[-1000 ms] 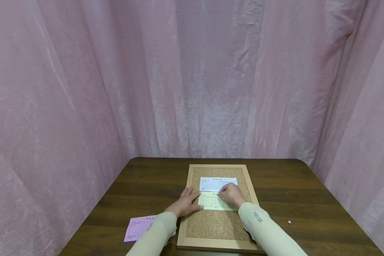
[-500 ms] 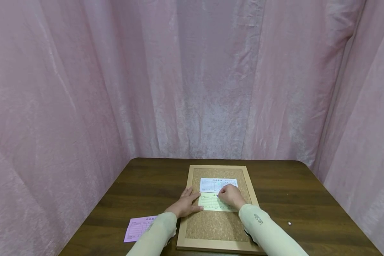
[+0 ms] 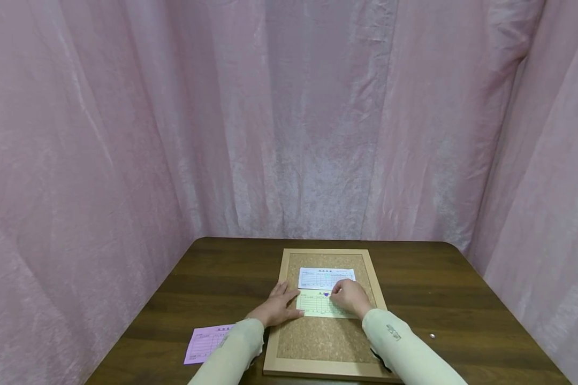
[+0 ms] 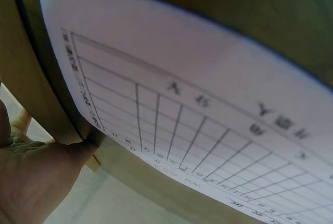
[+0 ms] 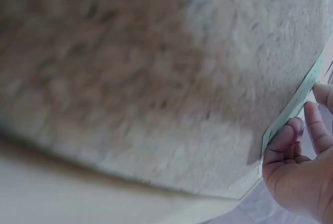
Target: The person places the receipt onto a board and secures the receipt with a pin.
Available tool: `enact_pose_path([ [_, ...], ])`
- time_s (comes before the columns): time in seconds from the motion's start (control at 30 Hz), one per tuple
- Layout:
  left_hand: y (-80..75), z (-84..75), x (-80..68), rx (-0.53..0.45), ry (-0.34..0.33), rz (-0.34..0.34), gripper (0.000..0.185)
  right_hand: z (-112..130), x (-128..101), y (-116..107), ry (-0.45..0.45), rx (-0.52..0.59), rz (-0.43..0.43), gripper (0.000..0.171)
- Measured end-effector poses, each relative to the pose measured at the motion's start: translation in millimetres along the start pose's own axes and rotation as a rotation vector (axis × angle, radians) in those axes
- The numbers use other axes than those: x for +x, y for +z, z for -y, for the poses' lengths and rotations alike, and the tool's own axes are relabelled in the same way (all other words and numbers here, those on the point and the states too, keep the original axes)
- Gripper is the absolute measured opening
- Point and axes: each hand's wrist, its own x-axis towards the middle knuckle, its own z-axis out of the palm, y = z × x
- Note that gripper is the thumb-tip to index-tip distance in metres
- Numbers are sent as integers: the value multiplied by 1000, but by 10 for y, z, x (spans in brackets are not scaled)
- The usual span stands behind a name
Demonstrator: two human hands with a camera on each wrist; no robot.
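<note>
A wood-framed corkboard bears a white printed slip with a pale green printed slip just below it. A purple pushpin shows near the top middle of the green slip. Beside that pin, my right hand has its fingers bent low over the slip, fingertips a little to the pin's right. In the right wrist view, thumb and finger of the right hand stand slightly apart over the green slip. My left hand lies spread across the board's left frame, fingertips at the green slip's left edge.
A purple printed slip lies on the dark wooden table left of the board, partly behind the left sleeve. It fills much of the left wrist view. A small shiny round object sits right of the board. Pink curtains surround the table.
My right hand has let go of the purple pushpin and drawn slightly right, so the pin now shows whole. The left hand stays in place. The head view has shifted a little.
</note>
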Motion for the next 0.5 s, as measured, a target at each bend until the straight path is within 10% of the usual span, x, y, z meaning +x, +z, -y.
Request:
enact_pose_path([
  [0.5,4,-96,59,63,-14,-9,68,-248,-218,-325,-8,-184,19,27],
])
